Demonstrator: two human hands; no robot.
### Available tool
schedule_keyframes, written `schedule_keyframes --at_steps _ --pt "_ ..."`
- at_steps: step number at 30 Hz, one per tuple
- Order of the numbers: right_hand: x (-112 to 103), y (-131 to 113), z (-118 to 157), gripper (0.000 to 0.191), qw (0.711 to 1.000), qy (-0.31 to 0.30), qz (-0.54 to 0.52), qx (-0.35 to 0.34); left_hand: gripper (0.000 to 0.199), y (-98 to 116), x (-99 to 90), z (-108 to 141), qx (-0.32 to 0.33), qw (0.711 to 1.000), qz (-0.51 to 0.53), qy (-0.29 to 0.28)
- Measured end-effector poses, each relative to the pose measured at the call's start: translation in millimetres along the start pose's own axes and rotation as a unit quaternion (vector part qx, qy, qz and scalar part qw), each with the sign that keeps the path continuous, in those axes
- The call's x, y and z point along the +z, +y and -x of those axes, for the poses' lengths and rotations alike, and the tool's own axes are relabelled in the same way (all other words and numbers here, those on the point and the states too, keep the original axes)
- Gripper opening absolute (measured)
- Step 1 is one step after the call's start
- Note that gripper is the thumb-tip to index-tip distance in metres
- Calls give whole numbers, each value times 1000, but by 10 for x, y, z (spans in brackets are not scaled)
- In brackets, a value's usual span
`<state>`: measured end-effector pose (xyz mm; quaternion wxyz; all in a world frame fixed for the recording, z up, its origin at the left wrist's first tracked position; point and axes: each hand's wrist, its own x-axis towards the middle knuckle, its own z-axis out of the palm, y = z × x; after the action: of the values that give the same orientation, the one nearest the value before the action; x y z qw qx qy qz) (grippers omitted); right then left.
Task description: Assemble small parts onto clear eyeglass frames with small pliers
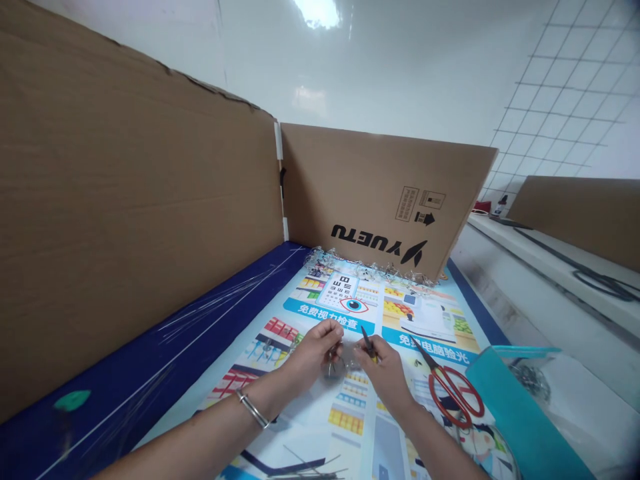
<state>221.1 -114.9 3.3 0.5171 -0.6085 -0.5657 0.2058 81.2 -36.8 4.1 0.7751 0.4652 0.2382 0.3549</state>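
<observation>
My left hand (313, 353) pinches one side of a thin, see-through eyeglass frame (340, 363) above a printed optical-shop banner (320, 427). My right hand (385, 373) grips a small tool (370, 345) with a dark shaft and a yellow part, close to the other side of the frame. The tool's tip is near the frame, but I cannot tell whether they touch. My fingers hide part of the frame. A metal bangle (253, 409) circles my left wrist.
Red-handled scissors (453, 393) lie to the right, beside a teal folder (515, 413) and a clear bag (530, 380) of small parts. Crumpled clear plastic (370, 267) lines the banner's far edge. Cardboard panels (140, 200) stand at the left and back.
</observation>
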Motion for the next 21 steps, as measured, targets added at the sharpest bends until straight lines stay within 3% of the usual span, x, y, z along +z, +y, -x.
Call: schedule_keyframes --at_steps 7,14,21 --pt "93 -43 18 15 1000 -14 6 -10 23 -49 81 53 2 1000 -24 -2" --pt "55 -12 6 17 1000 -16 12 -7 24 8 75 52 19 998 -48 23" --pt "65 4 22 15 1000 -19 -9 14 20 21 77 48 67 989 -127 48"
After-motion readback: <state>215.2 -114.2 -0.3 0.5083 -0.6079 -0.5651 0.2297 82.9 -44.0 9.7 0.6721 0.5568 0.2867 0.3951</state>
